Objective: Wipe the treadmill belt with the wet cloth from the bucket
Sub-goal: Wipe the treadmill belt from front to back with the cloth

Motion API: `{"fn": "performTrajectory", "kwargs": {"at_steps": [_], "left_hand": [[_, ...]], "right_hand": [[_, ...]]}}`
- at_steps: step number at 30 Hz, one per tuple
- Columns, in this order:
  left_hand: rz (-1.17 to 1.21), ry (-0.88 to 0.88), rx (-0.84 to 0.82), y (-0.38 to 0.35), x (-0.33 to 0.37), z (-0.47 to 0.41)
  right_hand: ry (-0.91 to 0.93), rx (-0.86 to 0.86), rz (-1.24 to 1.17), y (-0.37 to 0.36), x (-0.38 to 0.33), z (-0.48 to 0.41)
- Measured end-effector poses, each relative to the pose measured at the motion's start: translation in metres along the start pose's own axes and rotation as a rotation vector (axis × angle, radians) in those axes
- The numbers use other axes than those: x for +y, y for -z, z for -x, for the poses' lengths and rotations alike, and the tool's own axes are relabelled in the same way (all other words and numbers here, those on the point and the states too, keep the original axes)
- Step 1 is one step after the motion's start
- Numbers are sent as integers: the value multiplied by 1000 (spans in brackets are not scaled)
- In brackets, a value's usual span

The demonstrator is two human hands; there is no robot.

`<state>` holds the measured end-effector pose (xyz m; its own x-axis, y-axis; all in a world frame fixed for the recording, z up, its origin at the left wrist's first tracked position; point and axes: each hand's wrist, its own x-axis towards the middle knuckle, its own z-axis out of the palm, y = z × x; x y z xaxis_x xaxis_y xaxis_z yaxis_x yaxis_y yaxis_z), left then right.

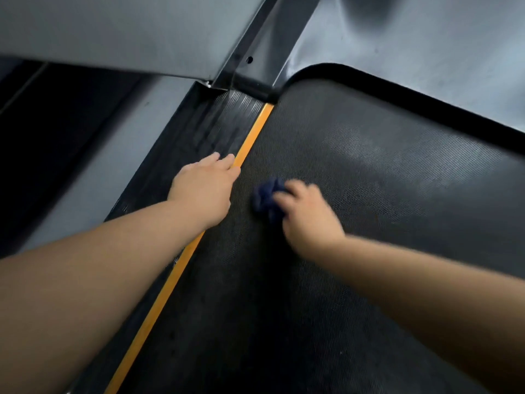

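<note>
Bunched dark blue cloth (pixel 267 199) down on the black textured treadmill belt (pixel 369 194), near its left edge, partly hidden under the right hand (pixel 308 216). Fingers of that hand curled over the cloth and gripping it, knuckles up, the blue wad poking out ahead and to the left of the fingertips. Slightly blurred. Right forearm stretched in from the lower right, low over the belt.

Left hand (pixel 206 189) just beside the cloth but not touching it, palm down, fingers fairly straight, holding nothing, resting across the ribbed side rail (pixel 210 129) with fingertips on the yellow strip (pixel 252 137) bordering the belt. Left forearm reaching in from the lower left.

Ahead, the belt ending at a curved black rim (pixel 397 89) under a grey hood (pixel 426 38), with an upright post (pixel 250 52) at the corner. Wide bare belt to the right of the cloth and below it.
</note>
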<state>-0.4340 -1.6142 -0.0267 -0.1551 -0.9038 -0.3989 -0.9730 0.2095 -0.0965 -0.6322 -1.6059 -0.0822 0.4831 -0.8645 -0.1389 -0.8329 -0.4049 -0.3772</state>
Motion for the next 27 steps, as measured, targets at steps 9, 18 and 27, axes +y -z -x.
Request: {"fn": "performTrajectory", "kwargs": {"at_steps": [9,18,27], "left_hand": [[179,-69,-217,-21,43,-13],[209,-29,-169,-35,42,-18],[171,-58,-216,-30,38,-18]], "right_hand": [[-294,132,77,37,83,-44],[340,-88,72,-6,34,31],[-50,126,168,17,58,1]]}}
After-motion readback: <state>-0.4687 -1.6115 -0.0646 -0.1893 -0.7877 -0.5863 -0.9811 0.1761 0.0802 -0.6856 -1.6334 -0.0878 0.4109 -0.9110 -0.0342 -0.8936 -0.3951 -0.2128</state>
